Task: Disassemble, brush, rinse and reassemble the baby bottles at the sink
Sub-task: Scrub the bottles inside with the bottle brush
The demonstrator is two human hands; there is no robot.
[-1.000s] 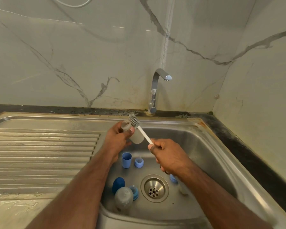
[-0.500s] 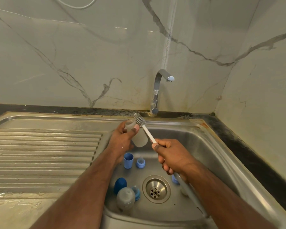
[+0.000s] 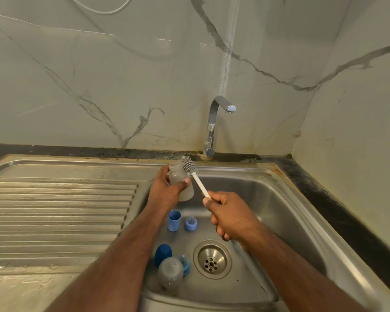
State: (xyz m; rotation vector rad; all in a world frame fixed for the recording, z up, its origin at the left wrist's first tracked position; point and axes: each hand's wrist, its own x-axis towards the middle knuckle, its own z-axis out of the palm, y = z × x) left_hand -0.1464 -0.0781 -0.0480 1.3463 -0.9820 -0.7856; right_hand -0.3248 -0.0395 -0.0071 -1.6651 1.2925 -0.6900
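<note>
My left hand grips a clear, open baby bottle over the sink's back left, its mouth pointing up and away. My right hand holds the white handle of a bottle brush; the grey bristle head sits just outside the bottle's neck, to its right. On the sink floor lie a light blue cap, a blue collar with teat, a dark blue cap, a second clear bottle and another blue collar.
The steel sink basin has a drain in the middle. A chrome tap stands at the back, with no water running. A ribbed draining board lies to the left. Marble walls close the back and right.
The bottle and brush have stayed together at the sink's back left, with only slight shifts of both hands. The view has drifted a little.
</note>
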